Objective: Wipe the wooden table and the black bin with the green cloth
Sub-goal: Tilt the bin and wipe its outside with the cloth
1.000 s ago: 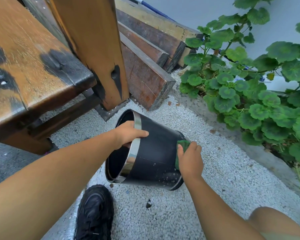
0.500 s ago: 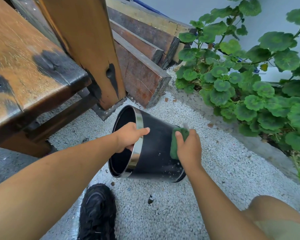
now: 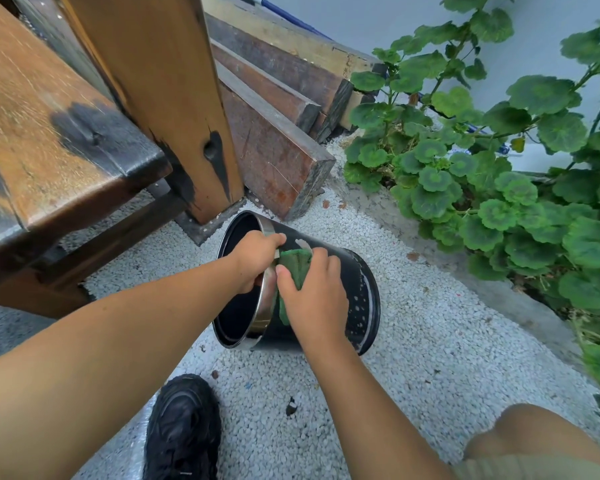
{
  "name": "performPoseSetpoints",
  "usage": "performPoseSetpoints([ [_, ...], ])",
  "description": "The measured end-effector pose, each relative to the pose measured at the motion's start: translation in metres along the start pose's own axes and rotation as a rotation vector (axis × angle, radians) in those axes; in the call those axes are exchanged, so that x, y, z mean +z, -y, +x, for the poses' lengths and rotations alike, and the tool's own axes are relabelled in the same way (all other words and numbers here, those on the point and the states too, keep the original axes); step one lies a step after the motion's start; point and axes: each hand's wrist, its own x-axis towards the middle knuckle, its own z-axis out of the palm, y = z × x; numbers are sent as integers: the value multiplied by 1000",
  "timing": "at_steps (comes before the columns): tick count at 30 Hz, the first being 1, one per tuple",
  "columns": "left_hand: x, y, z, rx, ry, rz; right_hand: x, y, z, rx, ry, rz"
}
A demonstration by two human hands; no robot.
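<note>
A: Where is the round black metal bin (image 3: 347, 299)?

B: On its side on the white gravel just off the wooden table's leg (image 3: 174, 109), long axis toward the plants. The left hand (image 3: 255, 259) grips its chrome rim.

A: And the green cloth (image 3: 297, 263)?

B: Pressed under the right hand's (image 3: 314, 301) curled fingers, beside that rim.

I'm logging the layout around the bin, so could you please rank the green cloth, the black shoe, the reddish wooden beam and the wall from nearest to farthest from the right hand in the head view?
From the right hand:
1. Green cloth, under its fingers on the black bin.
2. Black shoe, lower left on the gravel.
3. Reddish wooden beam, beyond the bin, beside the table leg.
4. Wall, at the top, behind the stacked beams.
</note>
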Motion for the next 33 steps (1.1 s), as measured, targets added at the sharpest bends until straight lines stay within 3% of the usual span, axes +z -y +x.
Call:
performPoseSetpoints([
  [14, -22, 4, 12, 6, -113, 93, 5, -100, 17, 189, 0, -200],
  [22, -22, 3, 17, 10, -128, 117, 2, -120, 16, 245, -9, -158],
  [25, -25, 4, 16, 4, -167, 87, 1, -120, 19, 310, -41, 104],
  [30, -36, -1, 10, 33, -161, -33, -3, -128, 11, 705, -86, 809],
  [33, -35, 6, 7, 64, -80, -21, -9, -125, -3, 725, -48, 978],
])
